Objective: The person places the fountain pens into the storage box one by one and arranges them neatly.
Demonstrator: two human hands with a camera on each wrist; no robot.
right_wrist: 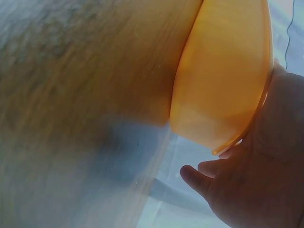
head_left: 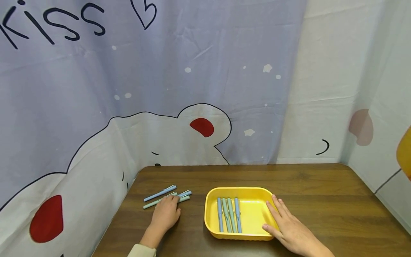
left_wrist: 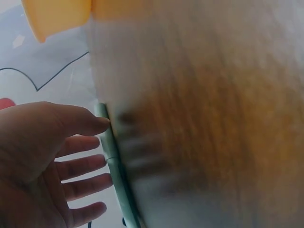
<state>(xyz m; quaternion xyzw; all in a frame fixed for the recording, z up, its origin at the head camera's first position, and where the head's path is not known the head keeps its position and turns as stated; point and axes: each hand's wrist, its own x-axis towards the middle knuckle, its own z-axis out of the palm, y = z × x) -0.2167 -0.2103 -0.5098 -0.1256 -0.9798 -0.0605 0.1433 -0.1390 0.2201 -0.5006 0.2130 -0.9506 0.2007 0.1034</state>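
My left hand (head_left: 165, 213) reaches over a loose group of capped pens on the table, its fingertips touching them. In the left wrist view the thumb tip meets a green pen (left_wrist: 111, 147), and the other fingers, slightly bent, lie beside it. A blue pen (head_left: 160, 193) lies just beyond that hand, and another blue pen (head_left: 185, 193) sticks out to its right. My right hand (head_left: 290, 228) rests with spread fingers on the right rim of a yellow tray (head_left: 257, 233). Several blue and green pens, such as a green pen (head_left: 231, 216), lie side by side in the tray's left half.
The brown wooden table (head_left: 321, 192) extends behind and to the right of the tray. A printed curtain (head_left: 250, 89) hangs along the table's back and sides.
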